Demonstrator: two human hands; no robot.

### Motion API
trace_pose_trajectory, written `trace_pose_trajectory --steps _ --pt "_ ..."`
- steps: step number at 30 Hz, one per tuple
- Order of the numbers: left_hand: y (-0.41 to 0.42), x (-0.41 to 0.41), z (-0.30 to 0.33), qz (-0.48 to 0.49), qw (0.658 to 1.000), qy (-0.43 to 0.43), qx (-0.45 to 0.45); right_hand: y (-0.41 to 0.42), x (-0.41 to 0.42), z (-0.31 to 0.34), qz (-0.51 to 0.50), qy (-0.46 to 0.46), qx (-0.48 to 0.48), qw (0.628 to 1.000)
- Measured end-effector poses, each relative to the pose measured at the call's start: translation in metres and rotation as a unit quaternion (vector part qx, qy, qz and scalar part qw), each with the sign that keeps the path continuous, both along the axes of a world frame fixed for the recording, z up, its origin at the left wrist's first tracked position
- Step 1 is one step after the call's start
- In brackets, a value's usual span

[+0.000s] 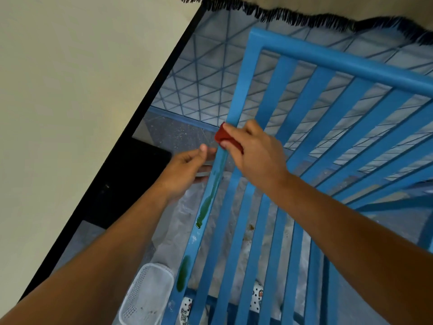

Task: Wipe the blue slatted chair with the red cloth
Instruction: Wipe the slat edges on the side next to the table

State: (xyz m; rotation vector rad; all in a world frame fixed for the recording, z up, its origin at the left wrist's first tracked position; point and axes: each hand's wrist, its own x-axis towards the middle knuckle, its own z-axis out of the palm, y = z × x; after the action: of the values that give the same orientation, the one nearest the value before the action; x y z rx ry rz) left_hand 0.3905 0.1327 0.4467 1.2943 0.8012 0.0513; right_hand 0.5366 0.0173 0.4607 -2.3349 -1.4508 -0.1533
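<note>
The blue slatted chair (302, 109) fills the right half of the view, its slats running from bottom to upper right. My right hand (255, 151) grips the folded red cloth (226, 137) and presses it against the chair's left edge slat. A green liquid streak (206, 205) runs down that slat below the cloth, and a second green blot (183, 273) lies lower on it. My left hand (187, 167) is at the left side of the same slat, fingers curled round its edge just below the cloth.
A white perforated plastic basket (146, 294) stands on the floor at the bottom left of the chair. A cream wall with black skirting (150, 95) runs diagonally on the left. A fringed fabric edge (304, 17) hangs at the top. Crumpled pale sheeting lies under the slats.
</note>
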Motion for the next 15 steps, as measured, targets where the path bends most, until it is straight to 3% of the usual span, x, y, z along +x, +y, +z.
trace_pose_trajectory --steps 7,12,15 --pt "-0.006 -0.01 -0.011 0.055 0.993 0.032 -0.101 -0.003 -0.002 0.017 0.068 -0.013 -0.097 0.993" --pt "-0.007 -0.016 -0.019 0.039 0.994 0.034 -0.1 0.015 0.044 0.05 0.016 -0.03 0.041 0.999" --pt "-0.008 -0.02 -0.019 0.038 0.994 0.038 -0.098 0.015 0.04 0.038 -0.004 -0.015 0.062 0.998"
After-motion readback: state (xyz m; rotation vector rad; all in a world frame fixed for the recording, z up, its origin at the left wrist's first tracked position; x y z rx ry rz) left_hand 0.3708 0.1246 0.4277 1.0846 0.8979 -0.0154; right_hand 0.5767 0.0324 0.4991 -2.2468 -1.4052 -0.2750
